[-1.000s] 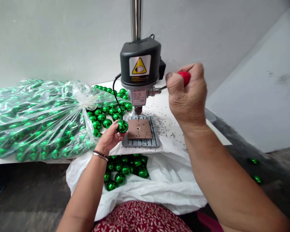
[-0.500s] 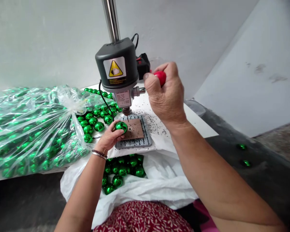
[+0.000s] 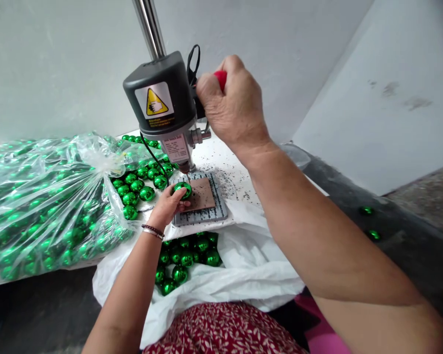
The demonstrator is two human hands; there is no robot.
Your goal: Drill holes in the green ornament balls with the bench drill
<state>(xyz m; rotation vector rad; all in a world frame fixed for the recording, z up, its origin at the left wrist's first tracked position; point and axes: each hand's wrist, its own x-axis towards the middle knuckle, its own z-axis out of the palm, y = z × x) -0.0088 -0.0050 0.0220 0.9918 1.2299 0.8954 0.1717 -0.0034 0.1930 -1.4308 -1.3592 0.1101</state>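
Observation:
My left hand is closed around a shiny green ball, holding it over the left side of the drill press base. A brown board lies on that base, beside the ball. Just above the ball and board is the chuck of the bench drill, whose grey head carries a yellow warning sticker. My right hand is wrapped around the drill's red-knobbed lever, up at the right of the head. Most of the lever is hidden by the fingers.
A tied clear plastic bag full of green balls fills the left of the table. Loose green balls lie beside it. Dark shavings dot the white table. A white sack holding green balls hangs in front. Two balls rest on the floor.
My right hand has shifted up and left with the lever knob. The ball in my left hand has come under the drill chuck. The camera view has shifted slightly.

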